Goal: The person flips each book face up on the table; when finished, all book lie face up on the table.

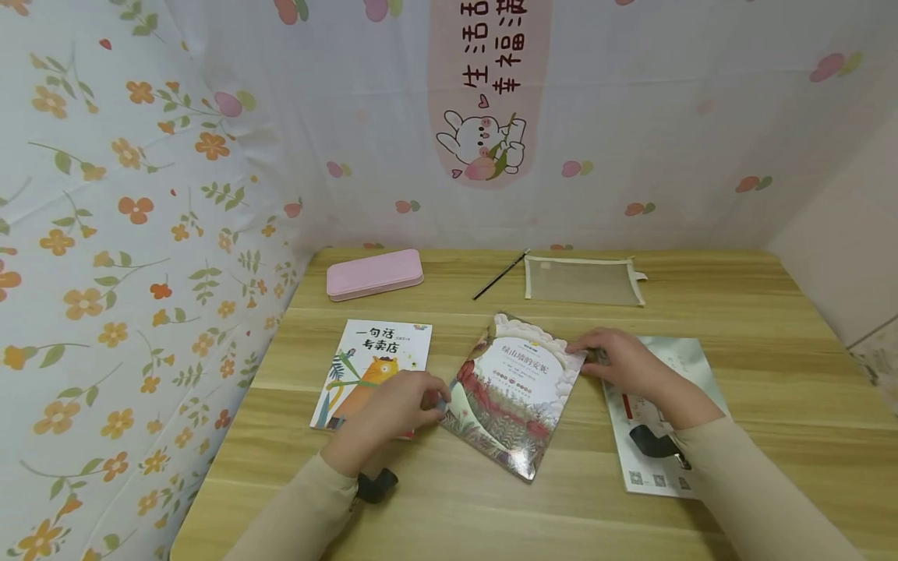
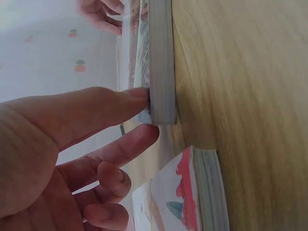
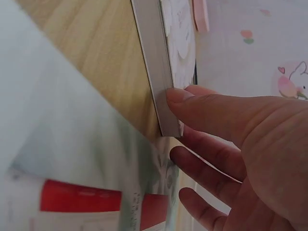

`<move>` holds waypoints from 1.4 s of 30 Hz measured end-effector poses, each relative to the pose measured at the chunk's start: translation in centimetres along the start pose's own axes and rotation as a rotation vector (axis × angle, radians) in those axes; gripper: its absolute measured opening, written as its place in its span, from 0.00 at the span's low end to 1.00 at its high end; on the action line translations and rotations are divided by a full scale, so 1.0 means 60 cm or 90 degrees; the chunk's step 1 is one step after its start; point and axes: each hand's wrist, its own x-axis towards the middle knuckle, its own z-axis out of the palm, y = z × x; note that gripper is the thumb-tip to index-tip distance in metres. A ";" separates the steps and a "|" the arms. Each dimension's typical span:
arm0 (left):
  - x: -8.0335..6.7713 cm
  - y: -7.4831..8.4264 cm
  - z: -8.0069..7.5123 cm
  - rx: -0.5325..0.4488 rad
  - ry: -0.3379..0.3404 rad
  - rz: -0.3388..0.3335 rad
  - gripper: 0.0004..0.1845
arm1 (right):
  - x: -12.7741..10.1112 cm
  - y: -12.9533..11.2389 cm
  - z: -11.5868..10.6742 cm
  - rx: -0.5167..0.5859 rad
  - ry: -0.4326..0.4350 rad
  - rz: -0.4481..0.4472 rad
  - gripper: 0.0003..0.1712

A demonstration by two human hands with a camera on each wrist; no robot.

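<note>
Work surface: wooden table [image 1: 737,374], light grain w/ horizontal plank lines, set into a corner. Left side: white curtain [image 1: 119,234] printed w/ orange flowers and green sprigs, hanging down to the table edge. Back: white cloth [image 1: 666,132] w/ small pink peach motifs. Centre of back cloth: pink banner [image 1: 487,86] w/ black Chinese characters and a cartoon rabbit holding a peach. Right side: plain pale wall [image 1: 852,249], approx. beige, w/ a tile joint low down. Lighting: even, soft, no hard shadows. Floor and windows not in view.
</note>
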 end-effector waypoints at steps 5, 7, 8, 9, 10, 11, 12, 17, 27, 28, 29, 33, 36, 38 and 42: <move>-0.009 0.004 0.001 -0.028 -0.026 0.020 0.10 | 0.014 -0.005 -0.003 -0.004 -0.004 -0.005 0.18; -0.013 0.006 0.002 -0.033 -0.037 0.025 0.11 | 0.020 -0.006 -0.003 -0.004 -0.007 -0.004 0.18; -0.014 0.007 0.002 -0.033 -0.041 0.027 0.12 | 0.024 -0.005 -0.002 -0.007 -0.008 -0.007 0.18; -0.016 0.008 0.002 -0.035 -0.044 0.030 0.12 | 0.028 -0.004 -0.001 -0.007 -0.008 -0.007 0.18; -0.016 0.009 0.003 -0.035 -0.047 0.035 0.13 | 0.031 -0.003 -0.001 -0.009 -0.008 -0.004 0.18; -0.017 0.009 0.004 -0.034 -0.051 0.037 0.13 | 0.034 -0.003 0.000 -0.009 -0.008 -0.002 0.18; -0.017 0.010 0.006 -0.034 -0.053 0.039 0.14 | 0.037 -0.002 0.001 -0.008 -0.009 0.003 0.18; -0.016 0.014 0.012 -0.052 -0.065 0.047 0.15 | 0.051 0.000 0.004 -0.004 -0.007 0.020 0.18; -0.017 0.021 0.019 -0.041 -0.051 0.058 0.19 | 0.074 0.002 0.010 0.010 -0.010 0.033 0.17; -0.017 0.021 0.019 -0.041 -0.050 0.056 0.19 | 0.075 0.002 0.010 0.009 -0.012 0.029 0.16; -0.017 0.022 0.019 -0.041 -0.048 0.055 0.19 | 0.077 0.002 0.009 0.009 -0.013 0.030 0.16; -0.018 0.022 0.019 -0.040 -0.044 0.047 0.19 | 0.082 0.000 0.006 0.004 -0.023 0.025 0.16; -0.018 0.023 0.019 -0.030 -0.040 0.054 0.18 | 0.076 0.001 0.004 0.000 -0.026 0.022 0.19; -0.018 0.024 0.019 -0.020 -0.034 0.060 0.14 | 0.066 0.001 0.003 -0.006 -0.020 0.017 0.22; -0.014 0.025 0.019 -0.004 -0.015 0.058 0.07 | 0.035 0.004 -0.004 -0.022 0.001 0.010 0.26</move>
